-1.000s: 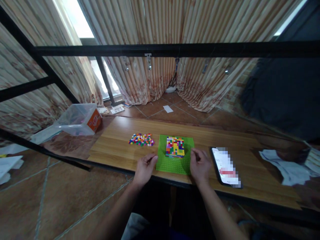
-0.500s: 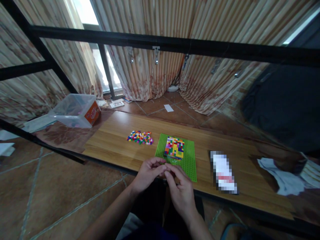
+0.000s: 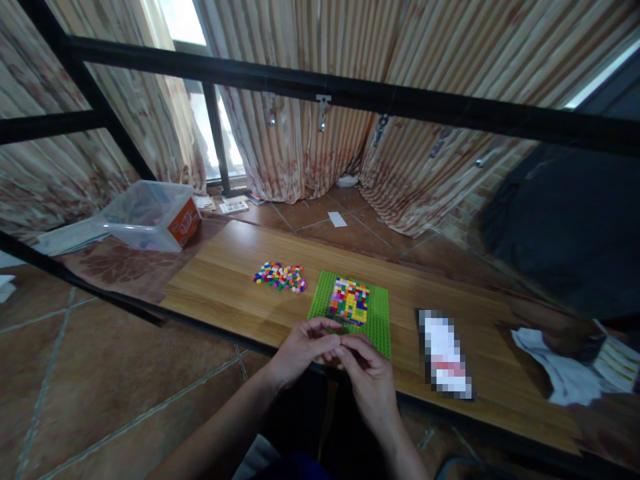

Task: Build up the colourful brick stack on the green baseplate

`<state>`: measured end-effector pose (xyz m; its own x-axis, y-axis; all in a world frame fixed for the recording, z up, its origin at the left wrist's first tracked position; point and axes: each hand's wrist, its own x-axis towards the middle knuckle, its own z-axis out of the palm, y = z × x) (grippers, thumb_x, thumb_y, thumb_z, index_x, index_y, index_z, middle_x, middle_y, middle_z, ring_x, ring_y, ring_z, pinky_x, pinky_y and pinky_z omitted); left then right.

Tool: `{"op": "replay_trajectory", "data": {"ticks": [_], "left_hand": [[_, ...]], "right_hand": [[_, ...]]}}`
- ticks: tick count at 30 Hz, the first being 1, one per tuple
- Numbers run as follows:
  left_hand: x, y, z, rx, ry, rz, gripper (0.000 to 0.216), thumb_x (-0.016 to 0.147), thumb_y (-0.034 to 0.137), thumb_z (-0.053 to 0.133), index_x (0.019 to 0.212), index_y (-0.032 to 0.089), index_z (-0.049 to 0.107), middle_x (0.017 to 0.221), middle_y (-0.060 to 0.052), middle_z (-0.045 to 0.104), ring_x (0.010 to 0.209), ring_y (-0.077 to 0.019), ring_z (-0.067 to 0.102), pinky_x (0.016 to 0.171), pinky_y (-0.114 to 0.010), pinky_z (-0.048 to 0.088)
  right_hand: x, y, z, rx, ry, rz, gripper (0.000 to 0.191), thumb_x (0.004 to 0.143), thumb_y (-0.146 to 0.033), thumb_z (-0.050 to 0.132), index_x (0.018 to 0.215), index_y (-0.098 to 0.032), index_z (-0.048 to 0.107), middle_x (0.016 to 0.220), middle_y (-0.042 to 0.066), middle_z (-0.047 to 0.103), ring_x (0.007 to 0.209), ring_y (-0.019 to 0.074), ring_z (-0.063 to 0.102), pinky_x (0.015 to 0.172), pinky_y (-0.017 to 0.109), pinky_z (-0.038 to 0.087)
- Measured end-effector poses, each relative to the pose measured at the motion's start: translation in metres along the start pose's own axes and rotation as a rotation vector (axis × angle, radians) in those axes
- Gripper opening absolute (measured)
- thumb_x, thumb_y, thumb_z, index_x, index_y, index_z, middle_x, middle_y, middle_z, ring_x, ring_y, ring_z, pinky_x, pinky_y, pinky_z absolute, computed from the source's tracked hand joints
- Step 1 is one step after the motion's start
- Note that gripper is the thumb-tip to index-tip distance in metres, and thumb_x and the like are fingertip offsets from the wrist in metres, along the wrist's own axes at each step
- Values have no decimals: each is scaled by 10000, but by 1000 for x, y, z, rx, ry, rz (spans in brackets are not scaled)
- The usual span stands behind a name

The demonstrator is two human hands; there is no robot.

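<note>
Fingertips (image 3: pixel 328 344) together at near side of green studded baseplate (image 3: pixel 381 321)

Left hand (image 3: pixel 299 353) and right hand (image 3: pixel 371 380) with fingers curled inward, tips meeting; impossible to tell whether closed on anything. Just beyond, on the baseplate: multicoloured toy-brick block (image 3: pixel 351 301). Probably light, stiff and hard, smooth-sided, liable to shed pieces if pried; best held low, by two opposite sides. Left of that, on wood-grain tabletop (image 3: pixel 220 287), loose bricks (image 3: pixel 280 277) in a pile; to the right, smartphone (image 3: pixel 446 360), then creased papers (image 3: pixel 557 370).
</note>
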<state>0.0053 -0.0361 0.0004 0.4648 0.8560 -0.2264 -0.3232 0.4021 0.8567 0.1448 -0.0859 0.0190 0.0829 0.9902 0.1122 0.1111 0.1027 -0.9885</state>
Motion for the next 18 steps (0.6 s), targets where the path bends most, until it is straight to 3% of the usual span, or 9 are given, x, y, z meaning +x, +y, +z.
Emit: {"op": "replay_trajectory", "data": {"ticks": [6,12,18], "left_hand": [[12,7,10,76,16,149,414,757,476,731,959,120,670,652,8,625,572,-78,540,587,-207,438],[40,13,-1,345,340,355,252,807,352,650,938,138,661,759,-7,635,653,-103,551,626,-224,441],[72,11,-10,559,432,378,215,805,239,615,994,144,648,876,-40,655,693,-118,567,649,-243,463]], "right_hand": [[16,5,-13,-188,106,-85,166,882,-373,630,929,-268,750,963,27,667,941,178,617,831,319,481],[54,21,-25,-426,352,-178,229,849,-436,638,919,-263,770,1065,56,615,1040,212,570,942,397,440],[74,34,-17,-565,361,-217,221,846,-447,634,904,-290,779,1251,55,578,1206,246,473,1051,457,353]]}}
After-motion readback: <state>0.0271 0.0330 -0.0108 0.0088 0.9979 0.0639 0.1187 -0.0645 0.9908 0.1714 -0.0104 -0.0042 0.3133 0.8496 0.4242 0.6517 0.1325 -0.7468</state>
